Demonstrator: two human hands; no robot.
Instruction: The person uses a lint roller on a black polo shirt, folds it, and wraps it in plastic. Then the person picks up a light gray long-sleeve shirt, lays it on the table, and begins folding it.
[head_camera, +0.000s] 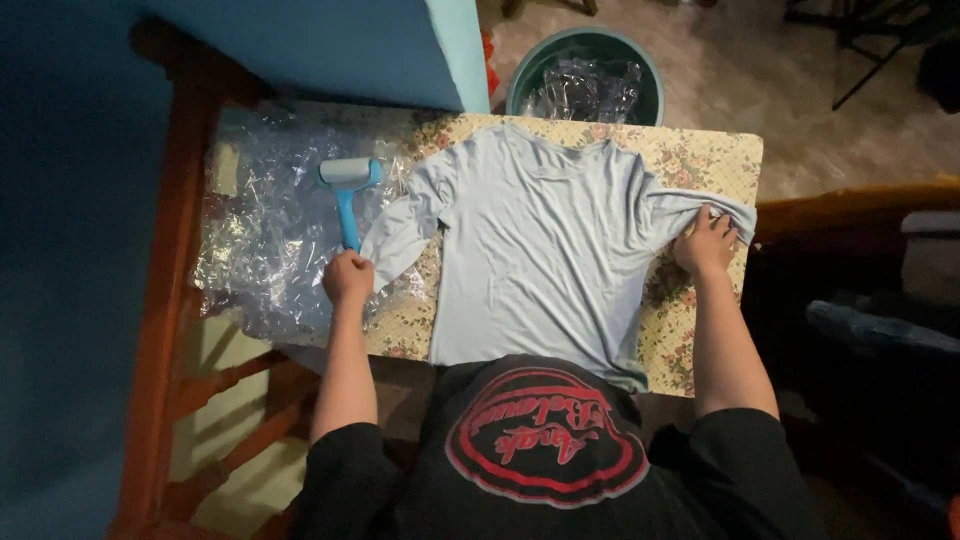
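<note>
Head view, looking straight down. Your left hand (348, 277) is closed around the near end of the blue handle of a lint roller (347, 190); the roller's pale head lies at the far end, resting on a sheet of crumpled clear plastic (265, 235) that covers the left part of the worktop (715, 160). Your right hand (706, 242) is closed on the bunched end of the right sleeve of a light blue long-sleeved shirt (540, 250), pinching the fabric near the right edge of the worktop.

Shirt lies flat, neckline far, hem near, spread over the floral-patterned cover of the worktop. Its left sleeve angles down toward your left hand, cuff just beside it and overlapping the plastic edge.

Beyond the far edge stands a round green bin (585, 75) with clear plastic inside. A blue panel (300, 50) fills the far left. Reddish wooden chair frame (175, 300) runs along the left side. Your black shirt with a red round print (545, 440) shows at the near edge.
</note>
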